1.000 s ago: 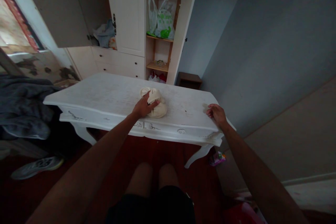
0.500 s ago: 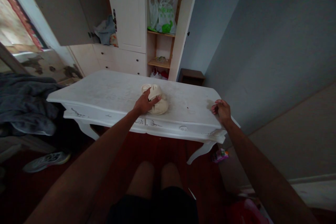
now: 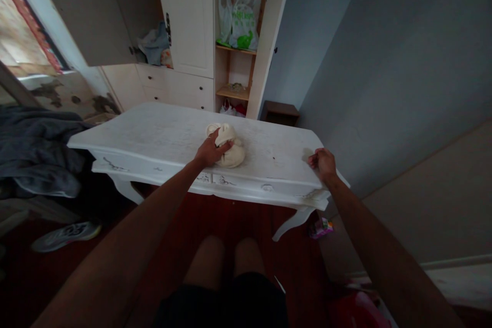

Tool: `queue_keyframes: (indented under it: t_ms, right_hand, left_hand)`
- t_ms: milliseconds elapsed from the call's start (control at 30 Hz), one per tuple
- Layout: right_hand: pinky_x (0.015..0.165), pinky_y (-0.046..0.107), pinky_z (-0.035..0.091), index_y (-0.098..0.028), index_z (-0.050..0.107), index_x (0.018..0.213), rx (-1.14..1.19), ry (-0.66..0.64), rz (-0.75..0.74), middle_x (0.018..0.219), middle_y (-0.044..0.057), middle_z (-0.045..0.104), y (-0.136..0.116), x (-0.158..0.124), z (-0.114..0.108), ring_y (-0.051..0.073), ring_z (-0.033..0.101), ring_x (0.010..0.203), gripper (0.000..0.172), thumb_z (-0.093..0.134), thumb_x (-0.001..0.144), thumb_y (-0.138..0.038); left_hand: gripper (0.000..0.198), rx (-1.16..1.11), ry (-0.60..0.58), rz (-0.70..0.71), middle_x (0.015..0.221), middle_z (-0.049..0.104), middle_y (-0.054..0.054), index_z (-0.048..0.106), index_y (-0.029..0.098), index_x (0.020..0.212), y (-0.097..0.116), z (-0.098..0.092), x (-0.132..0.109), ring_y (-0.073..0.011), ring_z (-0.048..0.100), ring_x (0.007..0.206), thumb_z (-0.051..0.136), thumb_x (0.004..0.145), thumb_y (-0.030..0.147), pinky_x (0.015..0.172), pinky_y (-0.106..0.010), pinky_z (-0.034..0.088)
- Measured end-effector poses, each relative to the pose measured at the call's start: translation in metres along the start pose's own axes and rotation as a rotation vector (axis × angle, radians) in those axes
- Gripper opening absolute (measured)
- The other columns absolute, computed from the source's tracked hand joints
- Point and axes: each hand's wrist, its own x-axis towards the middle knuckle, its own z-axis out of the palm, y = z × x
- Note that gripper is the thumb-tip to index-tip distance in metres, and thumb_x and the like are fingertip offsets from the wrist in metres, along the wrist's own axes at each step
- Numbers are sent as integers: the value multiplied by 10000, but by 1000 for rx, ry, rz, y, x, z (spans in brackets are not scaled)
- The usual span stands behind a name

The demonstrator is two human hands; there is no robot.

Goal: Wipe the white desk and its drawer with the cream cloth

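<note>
Vs. the frame approx. 1 sec back, the whole view slid a bit, so the table [image 3: 165, 130] sat slightly higher in the pic, and the fingers of the right hand [image 3: 324, 162] had curled in more. The left hand [image 3: 209, 152] and the cream cloth [image 3: 233, 157] looked abt the same relative to the tabletop.

Watching from the remote end, I had the cloth bunched up mid-frame, resting on the tabletop near its front edge. Left hand was on it from the lower-left side, fingers and thumb spread over the folds w/ a fairly wide hold, so def. holding the cloth. Right hand was right of center, by the table's right end, curled toward its palm; cdn't tell if there was anything in it or how tight it was.

My read: the step in hand was keeping that bundle under ctrl w/ the left. Imo it needed the palm lower and flatter, pressure spread evenly, bc a soft lumpy wad prob. rolls or unfolds if only the fingertips push. I'd have tucked the loose loop at its upper-left in 1st, and kept the bundle back from the front edge so nothing drooped over. I'd also have gone easy around the dark speck [image 3: 273, 158], right of the cloth, since I cdn't tell if it was a chip or loose dirt.
</note>
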Motion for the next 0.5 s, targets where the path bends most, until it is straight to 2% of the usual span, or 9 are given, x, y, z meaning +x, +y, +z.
queue_keyframes:
  t_ms: [200, 367, 500]
  right_hand:
    - [302, 183, 330, -237, 468, 710, -33, -10, 0, 423, -33, 563, 1, 1, -1, 97, 439, 325, 182, 533, 783, -390]
    - [297, 182, 330, -233, 477, 718, -35, 18, -5, 430, -39, 560, 1, 2, -1, 87, 430, 311, 211, 556, 781, -419]
    - [296, 182, 334, -228, 476, 707, -40, 26, -6, 434, -30, 569, 0, 2, 0, 89, 437, 316, 184, 548, 792, -375]
  left_hand:
    - [560, -63, 5, 12, 1212, 680, -90, 563, 202, 1291, -2, -1, 1, -284, 613, 1149, 562, 793, 457, 1023, -429, 469]
    - [616, -24, 71, -56, 1292, 637, -84, 528, 208, 1302, -1, -6, -3, -296, 576, 1215, 608, 721, 395, 1032, -449, 455]
    - [617, -54, 110, -74, 1239, 652, -103, 538, 186, 1248, 3, -4, -5, -291, 610, 1143, 651, 684, 408, 983, -438, 490]
